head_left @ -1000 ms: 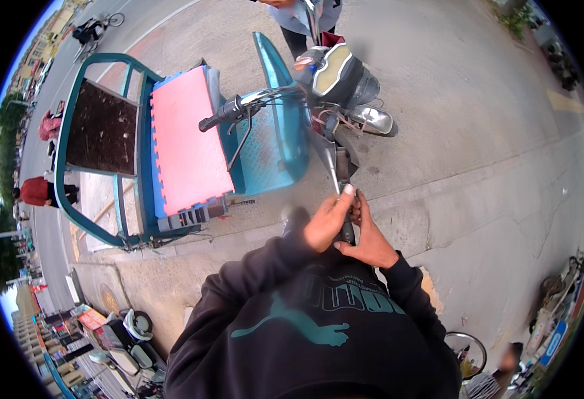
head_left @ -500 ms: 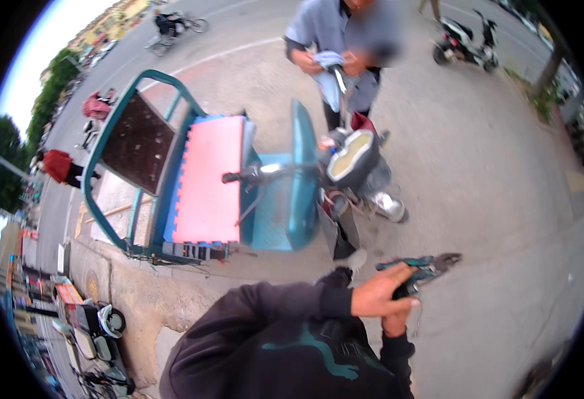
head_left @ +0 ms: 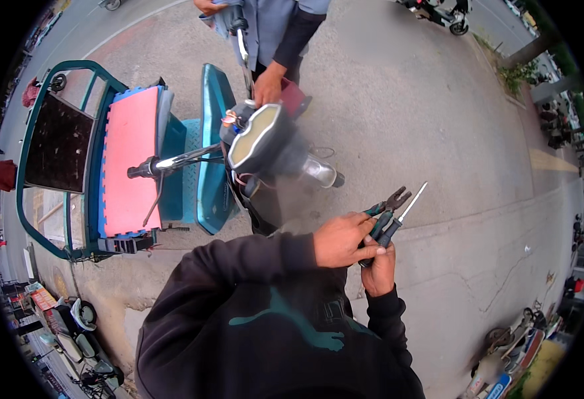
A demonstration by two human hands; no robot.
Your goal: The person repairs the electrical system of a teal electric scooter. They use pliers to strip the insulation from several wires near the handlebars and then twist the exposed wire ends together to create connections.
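Both hands meet in front of the chest, just right of the tricycle's headlight housing point(head_left: 265, 136) — the left hand point(head_left: 340, 241), wrist bent, is folded over the handles of the pliers point(head_left: 385, 207) and screwdriver point(head_left: 401, 216). The right hand point(head_left: 378, 266) grips the same handles from beneath, forearm raised. Both tool tips point up and away — over the pavement point(head_left: 438, 133).

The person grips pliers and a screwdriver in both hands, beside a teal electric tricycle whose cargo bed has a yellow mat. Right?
Not quite. The head view shows the mat is pink, not yellow. The rest holds: both hands, left hand and right hand, grip the pliers and screwdriver beside the teal tricycle.
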